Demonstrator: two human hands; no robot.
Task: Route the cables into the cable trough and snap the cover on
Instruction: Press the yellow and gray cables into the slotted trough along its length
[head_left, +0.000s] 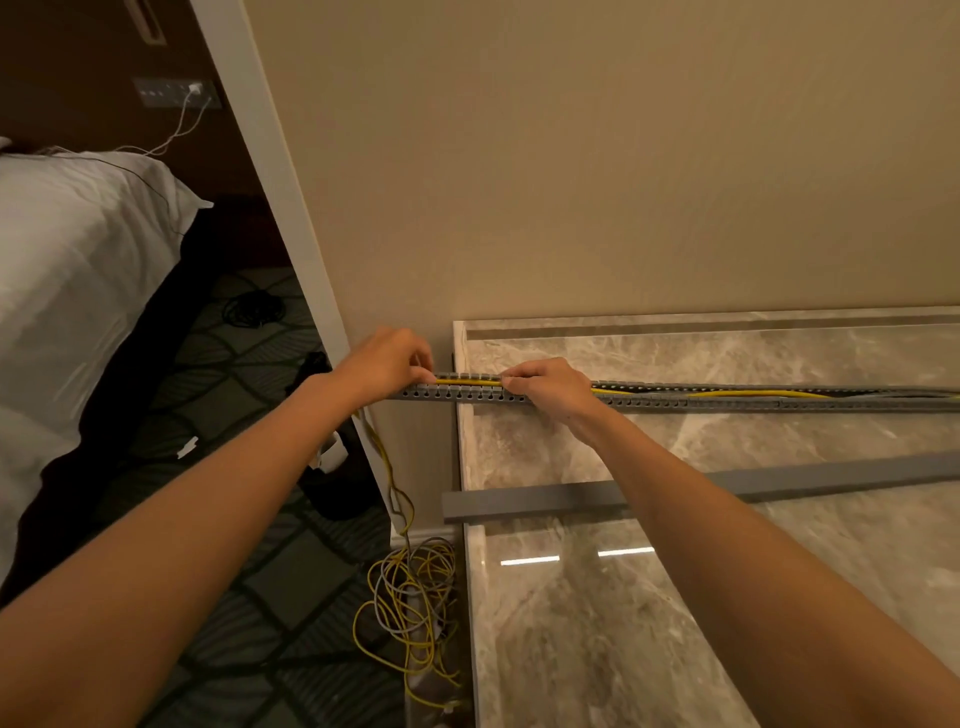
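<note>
A grey slotted cable trough lies across the marble counter, its left end sticking out past the counter's edge. A yellow cable runs inside it beside a grey one. My left hand grips the trough's left end, fingers pinched at the cables there. My right hand presses on the trough a little to the right, fingertips on the yellow cable. The grey cover strip lies loose on the counter, nearer to me, partly under my right forearm.
Spare yellow and grey cable hangs from the trough's left end into a tangled heap on the patterned carpet. A beige wall stands behind the counter. A bed with white bedding is at the left, and a black cable coil lies on the floor.
</note>
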